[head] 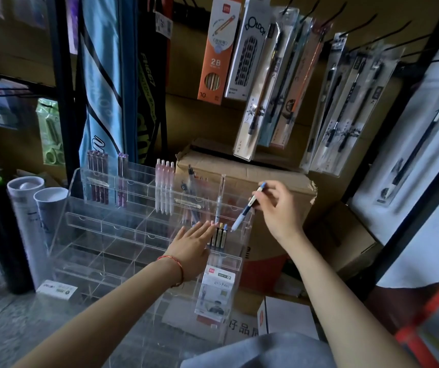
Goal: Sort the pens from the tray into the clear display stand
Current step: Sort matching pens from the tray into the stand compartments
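Gripping blue-and-white pen [247,205], right hand [279,208] pinched its upper half, fingers curled round barrel; pen tilted, tip down at right-end compartment of clear display stand [112,235]. Left hand [194,243] lay flat, fingers straight, holding nothing, fingertips near three dark pens [219,236] upright in middle tier. Single clear pen [222,197] stood in tier above them. Top tier held maroon pens [97,179], purple pens [122,179], pink pens [164,189], each group in own compartment. Cardboard box [266,181] stood behind stand.
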### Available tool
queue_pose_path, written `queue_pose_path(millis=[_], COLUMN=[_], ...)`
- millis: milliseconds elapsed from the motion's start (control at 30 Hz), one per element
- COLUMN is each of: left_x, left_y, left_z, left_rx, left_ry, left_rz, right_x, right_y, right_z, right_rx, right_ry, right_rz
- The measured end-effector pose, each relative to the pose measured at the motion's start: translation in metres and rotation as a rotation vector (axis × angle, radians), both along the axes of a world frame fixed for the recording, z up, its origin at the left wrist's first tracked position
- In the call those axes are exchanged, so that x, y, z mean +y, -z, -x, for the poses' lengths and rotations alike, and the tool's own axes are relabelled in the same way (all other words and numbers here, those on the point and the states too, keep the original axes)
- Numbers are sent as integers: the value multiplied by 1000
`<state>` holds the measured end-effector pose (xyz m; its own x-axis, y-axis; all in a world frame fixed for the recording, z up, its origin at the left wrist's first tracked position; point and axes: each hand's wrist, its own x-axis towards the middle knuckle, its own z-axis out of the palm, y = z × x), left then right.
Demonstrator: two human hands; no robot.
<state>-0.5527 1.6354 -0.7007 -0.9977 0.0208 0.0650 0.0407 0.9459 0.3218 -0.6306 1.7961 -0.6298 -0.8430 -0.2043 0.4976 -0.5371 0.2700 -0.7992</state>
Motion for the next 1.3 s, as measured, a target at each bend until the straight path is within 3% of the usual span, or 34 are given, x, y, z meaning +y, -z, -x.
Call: queue_pose_path(millis=[300, 967, 1067, 1200, 1300], left_x=[-2, -2, -5, -27, -59], left_y=[3, 2, -3, -1, 12], left_z=[0, -2, -9, -27, -49], left_rx=[-13, -5, 38, 137, 111], left_ry=[2, 6, 23, -32, -148], left_rz=[-51, -50, -94, -195, -229], right_x=[-16, -27, -23, -20, -44], right_y=[32, 47, 45, 18, 5], right_z=[4, 8, 6, -5, -31], right_rx=[-286, -202, -210, 13, 199], right_ry=[-152, -75, -79, 130, 102], right_rz=[-357, -907, -795, -286, -250])
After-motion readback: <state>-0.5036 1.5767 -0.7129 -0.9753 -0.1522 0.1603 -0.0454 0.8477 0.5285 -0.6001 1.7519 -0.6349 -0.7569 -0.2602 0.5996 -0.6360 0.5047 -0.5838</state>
